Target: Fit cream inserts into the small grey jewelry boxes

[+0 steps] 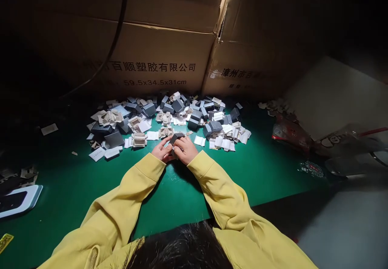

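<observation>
Between my two hands, low over the green table, is a small dark box (177,137). My left hand (162,151) has its fingers closed round the box's left side. On the other side, my right hand (185,149) grips it with bent fingers. Something pale shows under the box between the hands, too small to make out. Just beyond lies a heap of small dark boxes (178,105) mixed with folded white paper pieces (226,143) and grey-beige card inserts (139,139).
Large cardboard cartons (163,46) with printed lettering stand behind the heap, a dark cable (117,38) hanging before them. At left on the green table (254,176) lies a white-edged device (30,198). Plastic packets (291,135) lie at right.
</observation>
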The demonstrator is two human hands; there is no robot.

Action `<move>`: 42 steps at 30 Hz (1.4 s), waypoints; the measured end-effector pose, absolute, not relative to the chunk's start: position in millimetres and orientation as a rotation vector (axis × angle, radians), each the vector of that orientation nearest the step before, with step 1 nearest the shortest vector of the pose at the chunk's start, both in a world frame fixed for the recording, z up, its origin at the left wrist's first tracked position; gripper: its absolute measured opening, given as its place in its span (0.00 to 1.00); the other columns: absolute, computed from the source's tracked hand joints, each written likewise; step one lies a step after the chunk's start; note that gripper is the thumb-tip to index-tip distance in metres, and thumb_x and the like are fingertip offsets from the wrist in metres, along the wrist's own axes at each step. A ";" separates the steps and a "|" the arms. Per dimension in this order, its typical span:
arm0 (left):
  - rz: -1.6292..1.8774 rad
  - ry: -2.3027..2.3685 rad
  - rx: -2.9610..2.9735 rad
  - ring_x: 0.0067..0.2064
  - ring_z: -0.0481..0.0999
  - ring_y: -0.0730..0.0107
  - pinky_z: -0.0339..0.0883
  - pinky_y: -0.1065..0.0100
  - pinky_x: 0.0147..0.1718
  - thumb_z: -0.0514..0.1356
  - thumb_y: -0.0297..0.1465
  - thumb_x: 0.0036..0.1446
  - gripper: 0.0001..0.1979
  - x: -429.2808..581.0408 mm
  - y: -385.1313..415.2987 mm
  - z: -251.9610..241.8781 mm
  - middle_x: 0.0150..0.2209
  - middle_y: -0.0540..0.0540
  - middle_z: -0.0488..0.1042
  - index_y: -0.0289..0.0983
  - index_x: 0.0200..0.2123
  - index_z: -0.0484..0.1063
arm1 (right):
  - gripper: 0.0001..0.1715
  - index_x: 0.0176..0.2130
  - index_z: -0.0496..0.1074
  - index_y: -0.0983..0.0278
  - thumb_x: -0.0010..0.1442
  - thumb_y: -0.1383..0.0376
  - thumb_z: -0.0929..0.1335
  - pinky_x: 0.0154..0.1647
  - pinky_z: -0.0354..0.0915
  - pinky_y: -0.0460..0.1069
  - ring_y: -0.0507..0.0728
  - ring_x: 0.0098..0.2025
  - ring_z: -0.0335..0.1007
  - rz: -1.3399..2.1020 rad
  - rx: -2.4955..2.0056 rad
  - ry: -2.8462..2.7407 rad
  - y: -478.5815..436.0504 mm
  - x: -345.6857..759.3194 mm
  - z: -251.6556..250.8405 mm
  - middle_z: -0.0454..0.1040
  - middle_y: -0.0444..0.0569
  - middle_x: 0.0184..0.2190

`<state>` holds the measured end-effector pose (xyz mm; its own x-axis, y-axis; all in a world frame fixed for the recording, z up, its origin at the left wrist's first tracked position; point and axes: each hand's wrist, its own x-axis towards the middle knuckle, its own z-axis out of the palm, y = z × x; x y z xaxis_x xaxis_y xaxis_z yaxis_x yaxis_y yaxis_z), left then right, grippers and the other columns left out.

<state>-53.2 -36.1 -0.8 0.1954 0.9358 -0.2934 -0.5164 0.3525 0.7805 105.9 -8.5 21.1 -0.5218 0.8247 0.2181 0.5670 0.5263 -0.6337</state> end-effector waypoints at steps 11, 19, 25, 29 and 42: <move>1.189 0.825 0.464 0.39 0.82 0.70 0.78 0.72 0.35 0.71 0.33 0.55 0.21 -52.0 -36.6 8.8 0.43 0.46 0.81 0.39 0.52 0.74 | 0.14 0.46 0.76 0.62 0.64 0.56 0.71 0.58 0.66 0.57 0.61 0.52 0.68 0.497 -1.029 -2.257 -9.6 109.7 13.9 0.75 0.54 0.47; 1.257 0.832 0.421 0.39 0.82 0.69 0.78 0.69 0.38 0.65 0.32 0.63 0.14 -53.8 -36.2 11.4 0.40 0.46 0.81 0.34 0.50 0.73 | 0.29 0.52 0.73 0.69 0.61 0.50 0.73 0.57 0.70 0.58 0.64 0.53 0.72 0.403 -0.812 -2.296 -3.3 113.2 6.3 0.76 0.61 0.49; 1.255 0.828 0.405 0.35 0.80 0.72 0.78 0.71 0.35 0.66 0.32 0.62 0.14 -53.7 -38.5 18.6 0.37 0.48 0.80 0.36 0.50 0.72 | 0.21 0.55 0.73 0.65 0.62 0.67 0.69 0.57 0.71 0.56 0.62 0.54 0.73 0.348 -0.888 -2.314 -3.9 111.6 5.6 0.78 0.58 0.51; 1.258 0.825 0.393 0.34 0.80 0.72 0.78 0.71 0.34 0.63 0.33 0.65 0.11 -51.6 -39.7 20.0 0.35 0.50 0.79 0.37 0.49 0.71 | 0.20 0.53 0.76 0.65 0.61 0.68 0.68 0.53 0.70 0.55 0.62 0.52 0.74 0.304 -0.948 -2.360 -6.2 108.8 8.2 0.80 0.55 0.49; 1.309 0.774 0.411 0.41 0.82 0.66 0.78 0.62 0.45 0.57 0.34 0.69 0.12 -53.3 -35.5 14.8 0.44 0.45 0.81 0.37 0.52 0.72 | 0.20 0.54 0.75 0.63 0.62 0.68 0.68 0.57 0.69 0.54 0.60 0.57 0.74 0.174 -1.001 -2.235 -1.4 110.1 -0.9 0.80 0.54 0.52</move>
